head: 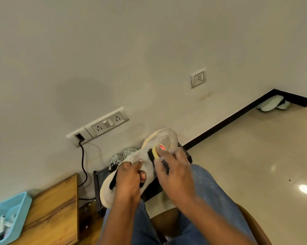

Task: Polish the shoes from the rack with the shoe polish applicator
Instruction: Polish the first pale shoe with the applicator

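Shoe: a pale knit sneaker (159,138) held above the person's knees, in front of the black rack (96,188); its length slants from lower left to upper right, toe up toward the wall.
Left hand: the left hand (129,175) grips the heel end, fingers curled round the collar.
Right hand: the right hand (174,172) pinches the yellow applicator (158,150) against the toe area.
Nearby: a blue tray (23,206) sits on a wooden table (57,206) at left.

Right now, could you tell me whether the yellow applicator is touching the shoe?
Touching: the head view shows the applicator, held by the right hand, pressed against the shoe.
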